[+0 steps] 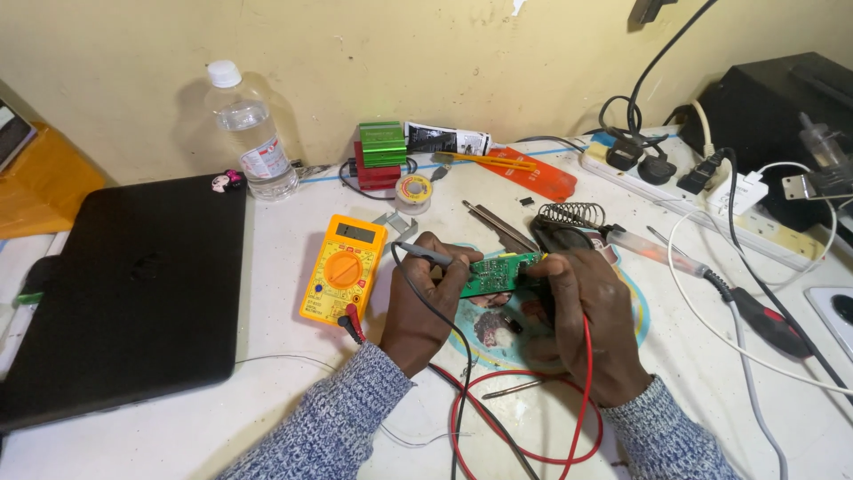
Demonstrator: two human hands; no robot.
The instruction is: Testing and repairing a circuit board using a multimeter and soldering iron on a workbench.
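1. The left hand [425,298] is gripping the black probe [426,254], its fingers closed around the shaft, and is pointing the tip toward the left end of the green board [498,272].
2. The right hand [582,311] is closing over the right end of the board. Its fingers are curled tight. The red lead [582,382] is running out from under this hand, so it is probably holding the red probe, though the probe itself is hidden.
3. The board is sitting between both hands, above a round mat [635,311] near the middle of the white table [267,409].
4. The yellow meter [343,269] is lying flat just left of the left hand, with both leads plugged into its lower edge.
5. The soldering iron [657,253] is lying just beyond the right hand, with its coiled stand [573,215] near the board.
6. Risks, as judged from this position:
   - A probe tip is liable to slip across adjacent joints and short them, because the board is being steadied by fingers only.
   - The looping leads below the wrists are liable to snag a sleeve and drag the meter.
   - The right hand is working close to the iron; if it is hot, a burn is possible.
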